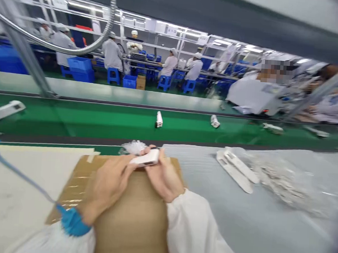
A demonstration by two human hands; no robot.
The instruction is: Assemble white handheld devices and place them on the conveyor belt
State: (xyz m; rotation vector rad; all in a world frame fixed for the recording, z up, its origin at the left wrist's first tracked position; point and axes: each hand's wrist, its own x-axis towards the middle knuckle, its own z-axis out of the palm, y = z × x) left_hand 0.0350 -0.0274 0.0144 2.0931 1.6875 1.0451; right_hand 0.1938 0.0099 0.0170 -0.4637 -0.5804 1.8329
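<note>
Both of my hands hold one small white plastic part (146, 158) over a brown cardboard sheet (133, 216). My left hand (108, 184) grips its near left end with curled fingers. From the right, my right hand (164, 176) closes its fingers round the part. A blue strap (72, 222) circles my left wrist, with a blue cord running off to the left. A small clump of clear plastic (134, 147) lies just beyond the part.
Two long white plastic pieces (235, 169) and a clear bag of small parts (286, 181) lie on the grey mat to the right. White parts (159, 119) ride the green conveyor belt (100, 121) ahead. Workers in white coats sit at far benches with blue crates and stools.
</note>
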